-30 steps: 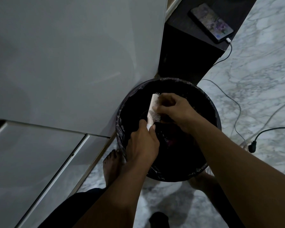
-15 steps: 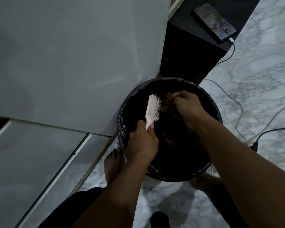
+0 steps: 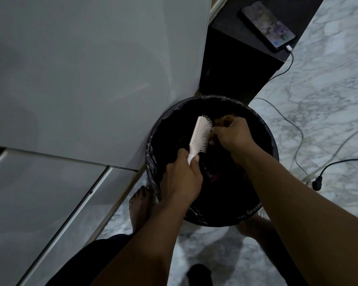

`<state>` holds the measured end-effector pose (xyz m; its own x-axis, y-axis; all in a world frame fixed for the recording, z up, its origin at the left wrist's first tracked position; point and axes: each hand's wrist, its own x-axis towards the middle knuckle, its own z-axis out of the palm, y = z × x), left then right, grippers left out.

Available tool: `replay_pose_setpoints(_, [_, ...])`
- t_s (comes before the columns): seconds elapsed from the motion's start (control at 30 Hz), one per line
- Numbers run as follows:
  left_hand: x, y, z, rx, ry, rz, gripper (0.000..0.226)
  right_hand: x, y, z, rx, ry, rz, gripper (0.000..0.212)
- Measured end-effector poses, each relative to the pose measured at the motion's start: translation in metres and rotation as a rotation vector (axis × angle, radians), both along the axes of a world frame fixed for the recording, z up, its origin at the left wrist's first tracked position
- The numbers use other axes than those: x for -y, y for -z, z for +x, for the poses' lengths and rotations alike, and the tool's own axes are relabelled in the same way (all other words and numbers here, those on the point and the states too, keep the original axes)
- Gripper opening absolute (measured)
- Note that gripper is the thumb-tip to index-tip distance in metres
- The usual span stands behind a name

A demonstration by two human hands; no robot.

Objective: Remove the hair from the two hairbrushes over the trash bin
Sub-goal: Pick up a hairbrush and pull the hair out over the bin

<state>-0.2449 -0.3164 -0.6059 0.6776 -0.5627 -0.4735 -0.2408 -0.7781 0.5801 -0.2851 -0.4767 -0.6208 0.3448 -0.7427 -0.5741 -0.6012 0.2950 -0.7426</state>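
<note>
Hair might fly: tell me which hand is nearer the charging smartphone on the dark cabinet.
Right. The right hand is below-left of the lit black smartphone; the left hand sits lower and farther left.

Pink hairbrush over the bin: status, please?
Left hand grips pale pink plastic hairbrush by handle. Right hand pinches dark hair at bristles. Both over black-lined round trash bin; nothing blocking.

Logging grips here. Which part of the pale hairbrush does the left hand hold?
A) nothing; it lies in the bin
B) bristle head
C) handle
C: the left hand grips the hairbrush by its handle, bristle head free above the trash bin.
</note>
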Motion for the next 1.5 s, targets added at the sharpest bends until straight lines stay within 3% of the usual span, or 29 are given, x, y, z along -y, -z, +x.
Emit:
replay_pose_setpoints(0.07, [-0.001, 0.000, 0.001, 0.003, 0.004, 0.003, 0.025, 0.003, -0.001, 0.000, 0.028, 0.044, 0.013, 0.022])
replay_pose_setpoints(0.13, [-0.002, 0.001, 0.002, 0.002, 0.006, 0.019, 0.025, 0.003, -0.003, 0.000, 0.083, 0.055, 0.077, 0.012])
replay_pose_setpoints(0.27, [-0.002, 0.002, 0.003, -0.015, -0.033, 0.036, 0.024, 0.002, -0.012, 0.000, 0.173, -0.043, 0.247, 0.028])
replay_pose_setpoints(0.37, [-0.003, 0.003, 0.004, -0.015, -0.046, 0.049, 0.024, 0.004, -0.019, -0.003, 0.107, -0.176, 0.322, 0.025])
replay_pose_setpoints(0.5, [-0.002, 0.003, 0.004, -0.016, -0.025, 0.068, 0.026, 0.006, -0.015, -0.004, -0.027, -0.278, 0.231, 0.016])
replay_pose_setpoints(0.67, [-0.003, 0.005, 0.005, -0.009, -0.029, 0.074, 0.024, 0.013, -0.018, 0.000, 0.314, 0.059, 0.497, 0.010])
replay_pose_setpoints(0.77, [-0.003, 0.004, 0.005, -0.001, -0.033, 0.077, 0.026, 0.018, -0.017, -0.001, 0.386, 0.103, 0.551, 0.013])
replay_pose_setpoints(0.93, [-0.004, 0.005, 0.005, 0.006, -0.028, 0.098, 0.026, 0.026, -0.022, -0.004, 0.608, 0.358, 0.732, 0.019])
replay_pose_setpoints(1.0, [-0.004, 0.005, 0.006, 0.013, -0.040, 0.108, 0.025, 0.029, -0.025, -0.005, 0.530, 0.306, 0.627, 0.015])
replay_pose_setpoints(1.17, [-0.003, 0.005, 0.008, 0.009, -0.095, 0.099, 0.023, 0.027, -0.008, -0.010, -0.123, -0.017, 0.120, 0.017])
replay_pose_setpoints(1.23, [-0.003, 0.004, 0.008, 0.010, -0.090, 0.097, 0.023, 0.026, -0.004, -0.014, -0.285, -0.116, 0.064, 0.022])
replay_pose_setpoints(1.33, [-0.003, 0.001, 0.008, 0.044, -0.060, 0.088, 0.022, 0.019, -0.011, -0.013, -0.339, -0.300, 0.174, 0.030])
replay_pose_setpoints(1.4, [-0.003, -0.003, 0.007, 0.100, -0.012, 0.081, 0.024, 0.014, -0.011, -0.012, -0.468, -0.489, 0.109, 0.074])
replay_pose_setpoints(1.43, [-0.002, -0.004, 0.007, 0.130, 0.016, 0.074, 0.025, 0.012, -0.011, -0.010, -0.433, -0.495, 0.101, 0.085])
replay_pose_setpoints(1.5, [-0.002, -0.006, 0.006, 0.178, 0.061, 0.055, 0.028, 0.010, -0.009, -0.006, -0.141, -0.366, 0.197, 0.067])
